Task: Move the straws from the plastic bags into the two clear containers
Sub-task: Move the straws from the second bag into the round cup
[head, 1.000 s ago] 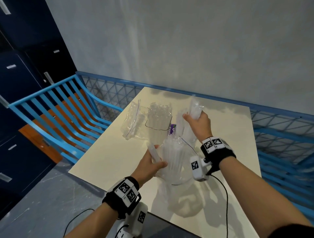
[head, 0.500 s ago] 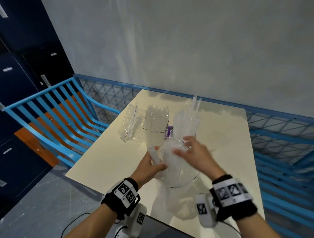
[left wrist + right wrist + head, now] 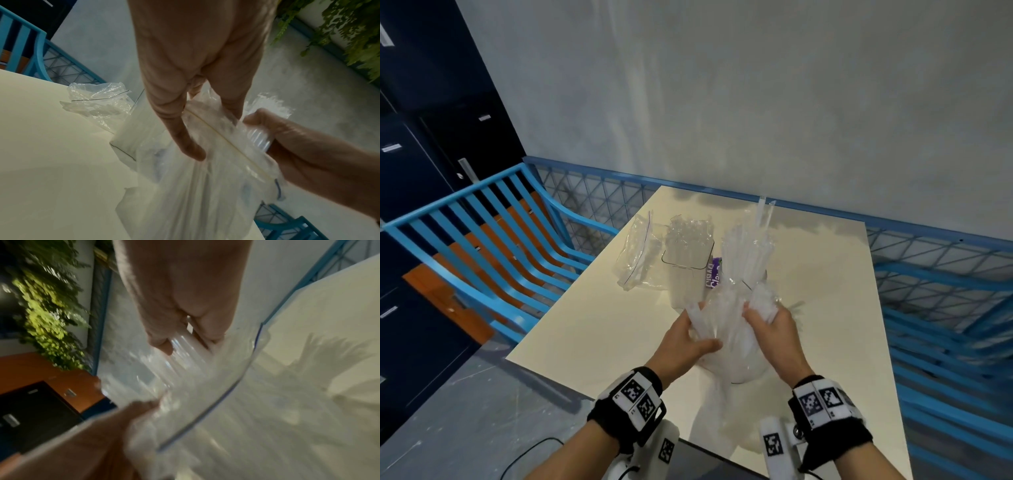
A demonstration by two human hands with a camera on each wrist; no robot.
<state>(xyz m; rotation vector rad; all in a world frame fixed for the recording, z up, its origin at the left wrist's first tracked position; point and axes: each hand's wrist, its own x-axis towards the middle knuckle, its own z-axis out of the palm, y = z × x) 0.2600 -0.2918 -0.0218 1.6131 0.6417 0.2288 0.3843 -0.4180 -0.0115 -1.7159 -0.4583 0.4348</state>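
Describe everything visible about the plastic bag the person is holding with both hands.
The plastic bag is clear, thin and crumpled, with a zip-type strip along its open mouth. It is packed with translucent straws, whose ends poke out at the top. It is held above the near part of the cream table. The left hand grips its left side; the right hand grasps a bunch of straws at the mouth.

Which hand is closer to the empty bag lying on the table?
Left. The left hand grips the straw bag on the side toward the empty bag; the right hand is on the far side.
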